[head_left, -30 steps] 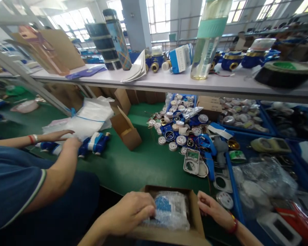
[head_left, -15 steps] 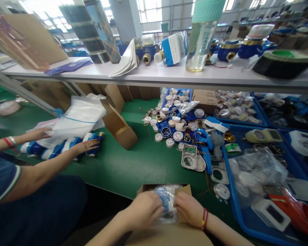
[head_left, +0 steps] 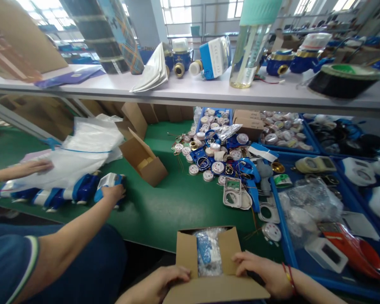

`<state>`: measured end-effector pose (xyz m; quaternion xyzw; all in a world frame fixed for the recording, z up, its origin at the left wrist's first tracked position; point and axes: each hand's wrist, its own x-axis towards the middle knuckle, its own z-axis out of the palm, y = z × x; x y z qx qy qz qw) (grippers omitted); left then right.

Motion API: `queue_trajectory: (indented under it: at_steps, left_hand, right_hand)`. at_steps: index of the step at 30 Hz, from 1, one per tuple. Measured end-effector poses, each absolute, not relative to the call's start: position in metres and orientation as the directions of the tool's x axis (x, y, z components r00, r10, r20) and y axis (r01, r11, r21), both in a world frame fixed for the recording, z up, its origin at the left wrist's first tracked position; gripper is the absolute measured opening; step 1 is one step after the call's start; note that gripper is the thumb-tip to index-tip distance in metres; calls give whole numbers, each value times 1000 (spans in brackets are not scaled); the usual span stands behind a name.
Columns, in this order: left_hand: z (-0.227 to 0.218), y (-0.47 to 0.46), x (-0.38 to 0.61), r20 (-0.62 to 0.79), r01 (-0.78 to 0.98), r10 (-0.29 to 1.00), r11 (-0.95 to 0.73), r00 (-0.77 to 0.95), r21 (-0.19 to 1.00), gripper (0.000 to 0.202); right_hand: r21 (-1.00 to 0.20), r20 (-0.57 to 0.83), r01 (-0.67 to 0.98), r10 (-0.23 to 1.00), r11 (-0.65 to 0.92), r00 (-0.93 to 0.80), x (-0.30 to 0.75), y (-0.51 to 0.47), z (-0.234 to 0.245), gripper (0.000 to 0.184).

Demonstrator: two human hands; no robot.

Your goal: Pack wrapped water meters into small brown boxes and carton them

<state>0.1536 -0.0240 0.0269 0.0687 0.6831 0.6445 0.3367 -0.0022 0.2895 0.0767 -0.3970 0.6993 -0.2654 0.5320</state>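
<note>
An open cardboard box (head_left: 209, 289) stands before me at the table's front edge, its side flaps folded inward and its near flap laid out toward me. Inside lies a blue and white item in bubble wrap (head_left: 205, 249); the wrap blurs its kind. My left hand (head_left: 161, 282) grips the box's near left corner, fingertips on the left flap. At the near right corner, my right hand (head_left: 259, 270) has its fingers curled over the right flap. Part of each palm is hidden.
To the left, a co-worker's hand (head_left: 114, 192) holds a blue water meter (head_left: 106, 181); others lie beside white bags (head_left: 88, 137). A smaller open box (head_left: 158, 171), loose meter parts (head_left: 218, 166) and a blue tray (head_left: 286, 228) surround the box. A shelf (head_left: 190, 93) crosses above.
Both my hands have moved apart and toward me, from over the wrapped item to the box's near corners. The box's side flaps show more fully. The co-worker's nearer hand has closed around a meter.
</note>
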Motion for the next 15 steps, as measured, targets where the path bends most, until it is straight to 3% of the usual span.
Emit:
queue_trajectory:
  at_steps: [2, 3, 4, 6, 7, 8, 9, 11, 13, 15]
  left_hand:
    - [23, -36, 164, -416, -438, 529, 92, -740, 894, 52]
    - [17, -35, 165, -450, -485, 453, 43, -769, 873, 54]
    - [9, -30, 162, -505, -529, 312, 9, -805, 849, 53]
    - [-7, -14, 148, -530, -540, -124, 71, -839, 839, 51]
    - [-15, -4, 139, -433, -511, -339, 190, -835, 838, 53]
    - [-20, 5, 130, -281, -462, -454, 357, -845, 812, 56]
    - [-24, 13, 121, -120, -378, -453, 538, -883, 754, 58]
    - [-27, 25, 106, 78, -146, -242, 780, -967, 608, 55]
    - [-25, 32, 97, 59, -18, -60, 834, -996, 551, 44]
    - [-20, 33, 94, -1, -22, -26, 825, -1000, 565, 35]
  right_hand:
    - [-792, -579, -141, -804, 594, -134, -2, 291, 75, 39]
    - [-774, -605, -72, -768, 629, -209, 0, 288, 69, 37]
    - [-743, -629, -14, -706, 669, -326, 2, 284, 61, 36]
    - [-658, -605, 15, -517, 753, -606, 6, 274, 42, 42]
    - [-609, -521, -35, -433, 792, -735, 9, 269, 33, 49]
    - [-546, -401, -119, -383, 829, -832, 11, 264, 24, 58]
    - [-473, -270, -222, -380, 853, -884, 12, 260, 18, 65]
    - [-346, -95, -442, -499, 828, -861, 13, 254, 9, 65]
    - [-281, -100, -581, -626, 764, -774, 10, 247, 7, 53]
    - [-272, -179, -611, -663, 743, -727, 7, 241, 12, 40]
